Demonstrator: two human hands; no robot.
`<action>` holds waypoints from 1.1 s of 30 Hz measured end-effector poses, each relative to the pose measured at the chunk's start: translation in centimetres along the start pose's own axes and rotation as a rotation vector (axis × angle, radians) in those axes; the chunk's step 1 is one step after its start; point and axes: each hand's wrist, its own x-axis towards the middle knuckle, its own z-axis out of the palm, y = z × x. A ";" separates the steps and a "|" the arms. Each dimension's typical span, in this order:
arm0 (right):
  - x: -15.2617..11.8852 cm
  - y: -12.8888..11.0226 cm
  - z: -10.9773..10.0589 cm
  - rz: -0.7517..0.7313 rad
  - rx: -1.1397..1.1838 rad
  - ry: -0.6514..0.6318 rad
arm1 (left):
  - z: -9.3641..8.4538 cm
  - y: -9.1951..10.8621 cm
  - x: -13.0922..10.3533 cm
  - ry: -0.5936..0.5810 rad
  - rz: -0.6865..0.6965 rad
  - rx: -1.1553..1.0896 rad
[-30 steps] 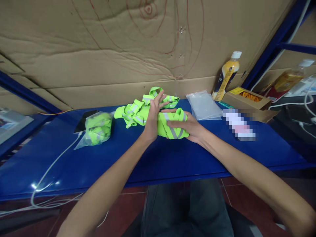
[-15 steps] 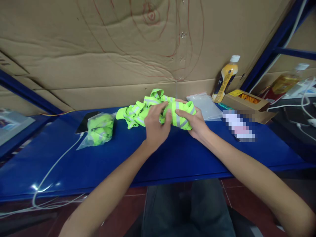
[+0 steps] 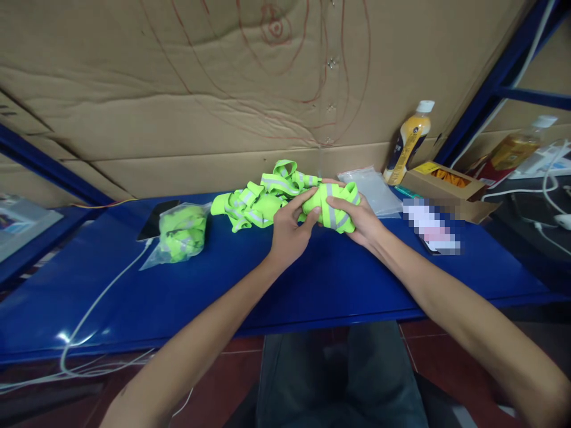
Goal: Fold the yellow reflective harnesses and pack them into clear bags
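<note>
A rolled bundle of neon yellow-green strap with silver reflective stripes is between my hands. My right hand is wrapped round its right side, thumb across the front. At its left end, my left hand pinches the bundle with thumb and fingers. Loose straps of the same kind lie heaped to the left, behind my left hand. Farther left sits a clear bag of green straps. A flat clear plastic bag lies right of the bundle.
The blue table meets a cardboard wall behind. On the right stand a yellow bottle, an open cardboard box and a partly pixelated phone-like item. A dark phone with a white cable is at left.
My left hand has shifted right and closed onto the bundle's left end. The bundle and my right hand have moved slightly right.
</note>
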 end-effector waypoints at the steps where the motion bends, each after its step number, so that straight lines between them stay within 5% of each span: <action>1: 0.0 0.1 0.0 -0.013 -0.013 0.014 | -0.1 -0.2 0.1 -0.006 0.003 -0.008; 7: 0.4 -0.1 0.6 -0.123 -0.083 0.160 | -0.7 -1.1 1.3 0.014 0.065 0.106; 11: 1.6 -2.2 -1.0 -0.323 -0.102 0.329 | -0.2 -1.9 4.2 0.042 0.021 0.106; 16: 4.3 -3.8 -6.4 -0.599 -0.227 0.574 | 5.1 -4.7 9.0 -0.169 -0.137 0.608; 20: 5.6 -3.7 -9.2 -0.601 -0.296 0.628 | 10.1 -7.2 11.5 -0.136 -0.230 0.664; 23: 5.7 -3.7 -9.8 -0.607 -0.285 0.648 | 11.1 -7.9 12.3 -0.093 -0.228 0.651; 26: 5.6 -4.1 -9.9 -0.606 -0.265 0.647 | 8.9 -6.6 13.1 -0.104 -0.139 0.635; 29: 5.3 -4.7 -9.9 -0.595 -0.235 0.630 | 4.3 -3.6 14.0 -0.158 -0.008 0.599; 33: 4.6 -5.1 -8.7 -0.557 -0.180 0.540 | -2.6 1.0 14.9 -0.565 0.203 0.604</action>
